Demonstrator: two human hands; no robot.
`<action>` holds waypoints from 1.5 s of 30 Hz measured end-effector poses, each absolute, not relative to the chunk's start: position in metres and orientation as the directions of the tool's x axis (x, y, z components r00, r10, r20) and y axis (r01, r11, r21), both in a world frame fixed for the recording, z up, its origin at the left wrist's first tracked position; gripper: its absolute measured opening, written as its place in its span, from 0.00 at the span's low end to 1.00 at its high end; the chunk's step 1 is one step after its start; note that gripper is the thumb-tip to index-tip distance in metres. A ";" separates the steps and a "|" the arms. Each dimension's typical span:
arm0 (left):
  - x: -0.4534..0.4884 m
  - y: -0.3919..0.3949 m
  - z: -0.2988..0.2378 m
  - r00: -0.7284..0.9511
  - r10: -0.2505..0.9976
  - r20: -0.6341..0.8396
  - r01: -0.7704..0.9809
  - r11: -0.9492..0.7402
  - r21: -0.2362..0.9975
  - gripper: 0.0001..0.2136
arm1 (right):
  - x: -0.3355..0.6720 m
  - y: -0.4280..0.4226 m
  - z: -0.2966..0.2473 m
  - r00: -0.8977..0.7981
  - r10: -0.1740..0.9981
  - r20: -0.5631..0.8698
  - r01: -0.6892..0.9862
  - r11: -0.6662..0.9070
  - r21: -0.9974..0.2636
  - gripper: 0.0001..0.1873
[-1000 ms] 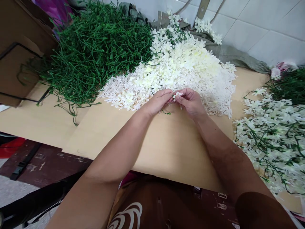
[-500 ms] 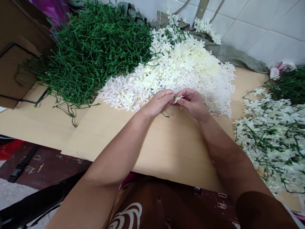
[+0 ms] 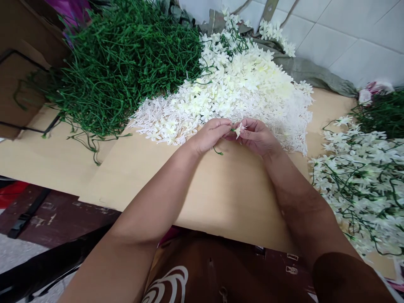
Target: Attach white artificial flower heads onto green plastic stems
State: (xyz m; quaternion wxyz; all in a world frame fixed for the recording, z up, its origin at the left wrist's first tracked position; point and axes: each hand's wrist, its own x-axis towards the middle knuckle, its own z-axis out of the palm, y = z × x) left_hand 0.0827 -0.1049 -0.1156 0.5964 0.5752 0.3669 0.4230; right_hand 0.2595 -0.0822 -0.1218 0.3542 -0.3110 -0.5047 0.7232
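My left hand [image 3: 213, 135] is closed on a green plastic stem [image 3: 218, 152], whose curled end hangs out below the palm. At the stem's tip, between my two hands, is a white artificial flower [image 3: 239, 131]. My right hand [image 3: 258, 136] pinches this flower between thumb and fingers. Both hands are held over the front edge of a heap of loose white artificial flowers [image 3: 233, 84]. Behind my left hand, to the left, lies a big pile of green stems [image 3: 132, 59]. My fingers partly hide where stem and flower meet.
White flowers on green stems [image 3: 362, 181] are heaped at the right. A darker green bunch [image 3: 380, 112] lies behind them. Cardboard [image 3: 221, 193] covers the table. A cardboard box [image 3: 22, 84] stands at the left, and a tiled wall [image 3: 353, 33] rises at the back.
The white flower has turned and shows more openly between my fingers. My right fingers have shifted slightly on it. My left hand stays almost in place with the stem.
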 end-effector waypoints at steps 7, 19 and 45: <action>0.083 -0.105 -0.116 0.373 0.927 0.026 -0.080 0.005 0.997 0.14 | 0.259 -0.083 -0.124 -0.556 0.825 -0.099 -0.219 -0.261 -0.940 0.16; 0.080 -0.105 -0.112 0.397 0.918 0.020 -0.062 0.004 0.998 0.13 | 0.253 -0.084 -0.124 -0.519 0.855 -0.020 -0.150 -0.114 -0.982 0.21; 0.087 -0.106 -0.122 0.362 0.932 -0.021 0.039 0.008 0.999 0.14 | 0.254 -0.086 -0.129 -0.408 0.913 0.010 -0.035 -0.005 -0.999 0.23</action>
